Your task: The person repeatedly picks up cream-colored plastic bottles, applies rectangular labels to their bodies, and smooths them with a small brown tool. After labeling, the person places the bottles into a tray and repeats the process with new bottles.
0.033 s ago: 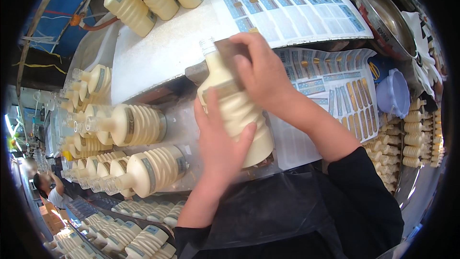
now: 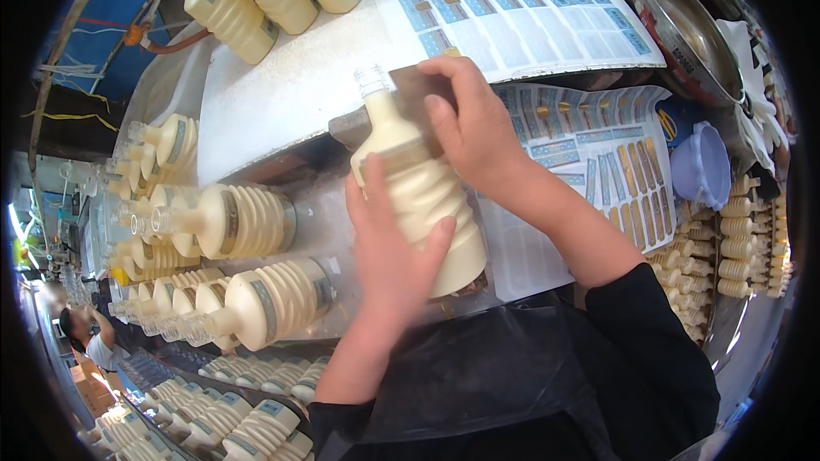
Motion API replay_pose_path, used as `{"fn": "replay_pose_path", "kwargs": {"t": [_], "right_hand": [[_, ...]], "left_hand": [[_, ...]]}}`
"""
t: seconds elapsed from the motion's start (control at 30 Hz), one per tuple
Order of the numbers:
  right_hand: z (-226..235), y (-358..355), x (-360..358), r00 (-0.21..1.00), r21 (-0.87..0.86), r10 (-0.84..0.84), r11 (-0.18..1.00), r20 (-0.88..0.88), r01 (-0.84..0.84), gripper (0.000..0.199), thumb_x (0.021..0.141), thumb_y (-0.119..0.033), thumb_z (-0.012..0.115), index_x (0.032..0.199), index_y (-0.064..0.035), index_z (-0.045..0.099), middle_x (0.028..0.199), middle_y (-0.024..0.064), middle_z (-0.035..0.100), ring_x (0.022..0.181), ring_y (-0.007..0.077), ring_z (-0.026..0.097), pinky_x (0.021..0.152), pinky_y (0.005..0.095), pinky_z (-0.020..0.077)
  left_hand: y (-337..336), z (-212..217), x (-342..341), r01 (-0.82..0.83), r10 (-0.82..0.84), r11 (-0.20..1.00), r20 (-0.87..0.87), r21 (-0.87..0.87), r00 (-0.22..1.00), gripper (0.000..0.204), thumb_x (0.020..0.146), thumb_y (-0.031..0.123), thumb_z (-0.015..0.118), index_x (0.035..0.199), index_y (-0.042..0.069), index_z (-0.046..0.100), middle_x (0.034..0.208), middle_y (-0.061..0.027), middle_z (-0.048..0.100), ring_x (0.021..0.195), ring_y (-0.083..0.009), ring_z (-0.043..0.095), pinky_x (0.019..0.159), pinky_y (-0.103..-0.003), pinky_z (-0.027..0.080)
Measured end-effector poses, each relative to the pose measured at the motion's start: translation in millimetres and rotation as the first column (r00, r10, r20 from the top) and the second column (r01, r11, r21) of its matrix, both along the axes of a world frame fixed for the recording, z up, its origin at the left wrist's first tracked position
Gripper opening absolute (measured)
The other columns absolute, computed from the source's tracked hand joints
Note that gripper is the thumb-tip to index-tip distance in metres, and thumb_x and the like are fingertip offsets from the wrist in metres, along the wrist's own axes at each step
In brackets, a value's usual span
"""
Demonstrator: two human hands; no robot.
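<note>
A cream-coloured bottle (image 2: 424, 196) with a spiral-ribbed body and a clear threaded neck lies in front of me, its neck pointing away. A printed band runs round its shoulder. My left hand (image 2: 389, 248) grips the near side of the body, with the thumb across the ribs and the fingers toward the shoulder. My right hand (image 2: 474, 124) pinches a thin, flat, brownish-grey piece (image 2: 417, 96), blurred, beside the neck and shoulder. A grey block (image 2: 348, 130) sits behind the bottle's neck, partly hidden.
Sheets of blue and gold stickers (image 2: 555, 158) lie at the right, with another sticker sheet (image 2: 512, 26) on the white board (image 2: 282, 111). More cream bottles (image 2: 278, 299) lie at left; several stand at the back. A lilac bucket (image 2: 700, 166) and metal pan (image 2: 688, 30) are at far right.
My right hand and the flat piece have shifted very slightly right, away from the bottle's neck. The bottle and my left hand stay almost in place.
</note>
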State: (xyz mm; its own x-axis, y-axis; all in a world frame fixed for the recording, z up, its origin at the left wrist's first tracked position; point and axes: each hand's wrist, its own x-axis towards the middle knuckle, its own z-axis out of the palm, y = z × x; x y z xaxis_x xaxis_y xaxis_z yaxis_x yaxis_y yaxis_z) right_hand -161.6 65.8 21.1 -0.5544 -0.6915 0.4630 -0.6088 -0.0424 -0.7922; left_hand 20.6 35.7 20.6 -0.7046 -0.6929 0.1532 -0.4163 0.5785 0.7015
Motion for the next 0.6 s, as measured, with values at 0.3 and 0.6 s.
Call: {"fn": "replay_pose_path", "kwargs": {"t": [0.3, 0.6], "right_hand": [[-1.2, 5.7, -10.6, 0.994, -0.128, -0.025, 0.991, 0.108, 0.039, 0.034, 0.097, -0.008, 0.056, 0.13, -0.0006, 0.049, 0.124, 0.0211, 0.059, 0.115, 0.0393, 0.06, 0.1, 0.0444, 0.0468], [-12.4, 5.1, -11.7, 0.994, -0.047, -0.047, 0.998, 0.097, 0.052, 0.033, 0.101, -0.01, 0.054, 0.132, -0.0008, 0.052, 0.127, 0.0178, 0.061, 0.118, 0.0334, 0.06, 0.104, 0.0391, 0.0456]], "left_hand": [[-4.6, -9.5, -0.8, -0.025, 0.053, 0.977, -0.129, 0.21, 0.99, 0.115, 0.076, 0.027, 0.081, 0.162, -0.002, 0.009, 0.152, -0.0282, 0.035, 0.137, -0.042, 0.044, 0.114, -0.046, 0.038], [-5.9, -23.0, 7.9, 0.038, 0.187, 0.782, -0.292, 0.623, 0.938, 0.105, 0.078, 0.018, 0.078, 0.16, -0.002, 0.016, 0.143, -0.0231, 0.051, 0.128, -0.0315, 0.057, 0.106, -0.041, 0.048]]}}
